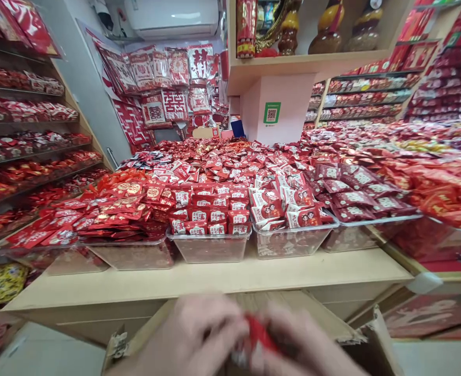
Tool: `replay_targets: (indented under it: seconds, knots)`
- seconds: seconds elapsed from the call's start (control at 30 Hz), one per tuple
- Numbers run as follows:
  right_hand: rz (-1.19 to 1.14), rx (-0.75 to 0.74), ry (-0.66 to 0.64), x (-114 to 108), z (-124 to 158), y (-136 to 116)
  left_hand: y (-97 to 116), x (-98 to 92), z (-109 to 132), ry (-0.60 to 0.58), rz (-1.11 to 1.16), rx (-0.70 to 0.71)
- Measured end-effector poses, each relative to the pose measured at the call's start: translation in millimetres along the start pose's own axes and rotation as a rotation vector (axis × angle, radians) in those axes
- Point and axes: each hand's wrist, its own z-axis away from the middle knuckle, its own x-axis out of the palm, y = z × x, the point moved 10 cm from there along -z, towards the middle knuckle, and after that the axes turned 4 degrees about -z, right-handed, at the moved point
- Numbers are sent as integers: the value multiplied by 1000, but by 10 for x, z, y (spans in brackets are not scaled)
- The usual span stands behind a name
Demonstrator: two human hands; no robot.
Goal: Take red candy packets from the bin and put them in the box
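Observation:
My left hand and my right hand meet at the bottom middle of the view, blurred by motion. Between their fingers is a small red packet, held by both hands. They are above an open cardboard box whose flaps stick up on the right. Beyond them, a pale wooden counter carries clear plastic trays piled with red and white wrapped sweets.
Shelves of red packets line the left wall and more run along the right. Red paper decorations hang at the back. A pink pillar with a green QR sign stands behind the counter. Yellow packets lie low left.

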Motion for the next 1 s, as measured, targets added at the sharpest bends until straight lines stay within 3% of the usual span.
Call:
replay_targets:
  seconds: [0.07,0.1,0.17,0.27,0.37,0.5,0.77,1.0]
  knots:
    - [-146,-36,133,-334,-155,-48,258,-247,-367,197,17,164]
    - [-237,-56,206,-488,-219,-40,276,-302,-539,260,73,178]
    - [-387,-88,334,-717,-299,26,197,-282,-825,306,268,166]
    - [-471,-116,442,-839,-305,126,-23,-97,-1024,284,621,119]
    - [-508,-130,488,-825,-249,164,-147,99,-992,201,792,76]
    - [-511,-93,479,-771,-208,210,-141,246,-884,93,827,43]
    - [-362,-95,495,-794,-141,277,-157,322,-848,76,885,2]
    - [-397,-79,440,-739,-154,308,-112,285,-784,97,931,35]
